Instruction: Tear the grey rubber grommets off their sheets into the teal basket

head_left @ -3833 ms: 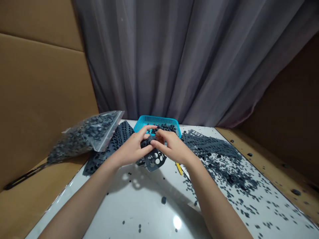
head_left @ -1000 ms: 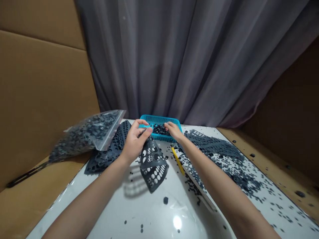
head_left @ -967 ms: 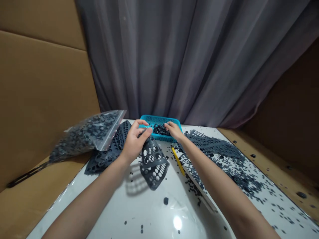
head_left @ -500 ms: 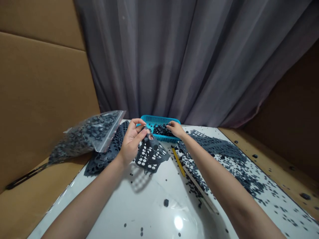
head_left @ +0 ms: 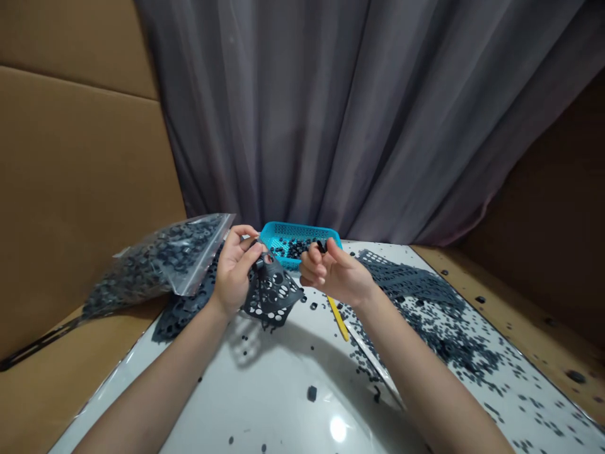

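Note:
My left hand (head_left: 235,271) pinches the upper end of a dark grey sheet punched with round holes (head_left: 273,291). The sheet hangs bent above the white table. To its right, my right hand (head_left: 344,275) is turned partly palm up, with a small black piece (head_left: 322,246) between thumb and forefinger; its exact kind is too small to tell. Just behind that hand stands a blue plastic basket (head_left: 276,225) with several small black pieces (head_left: 293,247) in it. The hand covers the basket's right front part.
A clear zip bag of dark pieces (head_left: 165,255) leans at left over more punched sheets (head_left: 182,315). At right lie another punched sheet (head_left: 411,280), scattered dark bits (head_left: 454,347), a yellow strip (head_left: 338,318) and a white strip (head_left: 373,362). Cardboard walls and a curtain (head_left: 283,113) enclose the table.
My right hand has come out of the basket toward me, turning its palm up, and now shows a small black piece at its fingertips. My left hand and the sheet have shifted slightly left.

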### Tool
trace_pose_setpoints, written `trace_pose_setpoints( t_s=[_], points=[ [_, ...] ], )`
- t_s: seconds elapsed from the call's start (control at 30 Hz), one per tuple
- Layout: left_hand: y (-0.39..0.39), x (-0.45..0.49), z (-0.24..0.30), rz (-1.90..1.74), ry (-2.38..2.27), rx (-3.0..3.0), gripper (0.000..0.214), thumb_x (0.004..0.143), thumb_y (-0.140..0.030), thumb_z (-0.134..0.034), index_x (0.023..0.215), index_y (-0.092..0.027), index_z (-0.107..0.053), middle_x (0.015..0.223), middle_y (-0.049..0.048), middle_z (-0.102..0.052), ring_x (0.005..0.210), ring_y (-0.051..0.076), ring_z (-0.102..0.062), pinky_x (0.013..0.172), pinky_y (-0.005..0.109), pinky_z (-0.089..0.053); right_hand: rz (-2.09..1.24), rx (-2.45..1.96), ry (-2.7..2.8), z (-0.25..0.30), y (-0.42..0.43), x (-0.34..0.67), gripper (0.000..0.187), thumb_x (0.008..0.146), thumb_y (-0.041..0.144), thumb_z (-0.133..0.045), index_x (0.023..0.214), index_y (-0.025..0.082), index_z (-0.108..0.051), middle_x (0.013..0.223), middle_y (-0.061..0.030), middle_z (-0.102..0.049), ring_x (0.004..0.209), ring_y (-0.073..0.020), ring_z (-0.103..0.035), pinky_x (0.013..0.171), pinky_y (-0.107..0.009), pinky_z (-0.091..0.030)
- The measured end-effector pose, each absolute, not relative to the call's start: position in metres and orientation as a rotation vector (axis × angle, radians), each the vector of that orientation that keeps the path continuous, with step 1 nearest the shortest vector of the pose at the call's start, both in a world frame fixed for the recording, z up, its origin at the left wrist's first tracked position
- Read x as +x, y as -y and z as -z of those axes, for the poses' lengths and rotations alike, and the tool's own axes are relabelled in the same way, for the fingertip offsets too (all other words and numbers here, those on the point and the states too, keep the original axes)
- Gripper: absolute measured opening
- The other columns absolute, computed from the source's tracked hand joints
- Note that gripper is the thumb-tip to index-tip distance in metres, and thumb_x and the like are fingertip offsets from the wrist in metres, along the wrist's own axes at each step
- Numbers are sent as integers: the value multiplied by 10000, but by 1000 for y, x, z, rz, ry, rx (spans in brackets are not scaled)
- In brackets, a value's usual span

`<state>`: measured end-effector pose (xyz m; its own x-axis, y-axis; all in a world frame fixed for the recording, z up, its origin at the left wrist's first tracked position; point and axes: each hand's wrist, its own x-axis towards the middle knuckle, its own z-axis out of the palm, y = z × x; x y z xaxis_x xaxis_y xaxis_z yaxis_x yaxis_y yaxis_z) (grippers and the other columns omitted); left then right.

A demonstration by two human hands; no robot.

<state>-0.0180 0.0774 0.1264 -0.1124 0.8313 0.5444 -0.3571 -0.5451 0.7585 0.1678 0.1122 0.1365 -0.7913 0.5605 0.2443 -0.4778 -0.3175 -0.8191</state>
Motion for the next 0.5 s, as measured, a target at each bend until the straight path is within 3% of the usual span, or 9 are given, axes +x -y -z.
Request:
trace_pose_setpoints(
  t_s=[0.17,0.33,0.43,0.5],
  points=[
    [-78,-16,-127,-1798,-648,1243,167,771,-230,-594,899,-218,-487,624,-41,-560,538,84,-521,518,174,-423,-2231,64,1196,-143,-85,163,433,856,534,-432,653,167,-540,558,42,-347,489,-79,-318,524,-226,-279],
    [-79,-18,-129,-1766,-812,1213,148,785,-260,-540,913,-208,-488,625,-39,-563,559,99,-522,524,186,-406,-2167,-36,1297,-144,-87,165,472,846,587,-389,637,179,-499,554,42,-333,478,-84,-303,503,-226,-286],
    [-78,-20,-133,-1655,-888,1241,238,737,-174,-515,968,-209,-471,657,-44,-577,580,104,-537,527,187,-406,-1775,-467,1591,-137,-121,173,464,836,609,-357,725,191,-526,582,33,-384,495,-94,-343,507,-234,-297],
    [-76,-20,-136,-1544,-917,1304,344,687,-116,-532,1005,-211,-441,666,-52,-583,572,102,-536,521,187,-412,-1214,-920,1809,-126,-158,181,445,852,569,-324,804,193,-556,628,15,-449,546,-109,-397,535,-240,-313]
  ],
)
